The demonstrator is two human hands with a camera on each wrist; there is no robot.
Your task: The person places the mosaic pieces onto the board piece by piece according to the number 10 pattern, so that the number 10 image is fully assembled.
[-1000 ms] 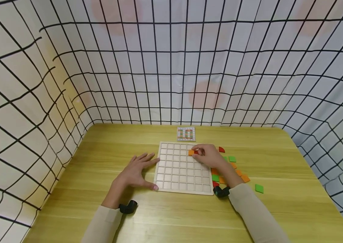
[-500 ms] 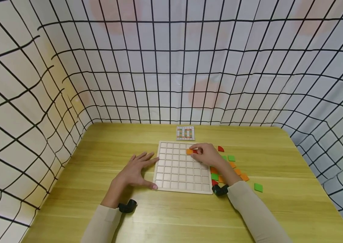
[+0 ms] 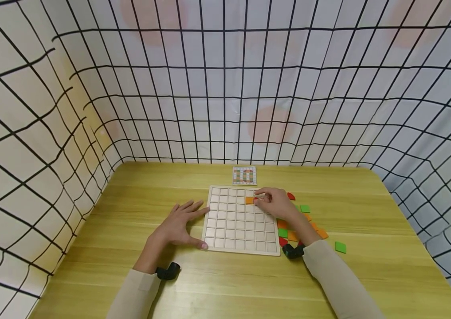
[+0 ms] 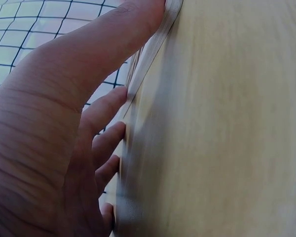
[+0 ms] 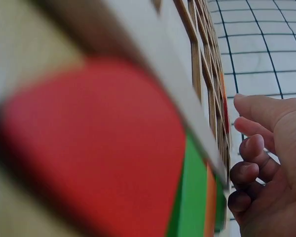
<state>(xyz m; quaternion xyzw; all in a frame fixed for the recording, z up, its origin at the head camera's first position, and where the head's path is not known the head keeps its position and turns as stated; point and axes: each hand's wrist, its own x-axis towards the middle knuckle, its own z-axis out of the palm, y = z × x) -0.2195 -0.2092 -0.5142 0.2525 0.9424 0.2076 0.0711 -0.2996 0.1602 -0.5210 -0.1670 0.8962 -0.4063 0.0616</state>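
A pale wooden grid board (image 3: 231,228) lies on the table. My left hand (image 3: 178,225) is spread beside it, with the thumb at the near left corner and a finger at the left edge. An orange square tile (image 3: 249,200) sits in a cell in the board's second row from the back. Just right of it, a red piece (image 3: 256,199) is partly hidden by the fingertips of my right hand (image 3: 276,204). In the right wrist view, loosely curled fingers (image 5: 254,145) show nothing between them, and the red piece (image 5: 225,106) lies on the board.
Green tiles (image 3: 305,208), orange tiles (image 3: 322,233) and red rounded pieces (image 3: 291,196) lie right of the board, some under my right forearm. A patterned card (image 3: 244,176) lies behind the board. Black-gridded white walls (image 3: 193,110) enclose the table (image 3: 225,288).
The orange tile and red piece shifted slightly left into place on the board. My right hand has let go and drawn a little to the right. My left hand stays put.
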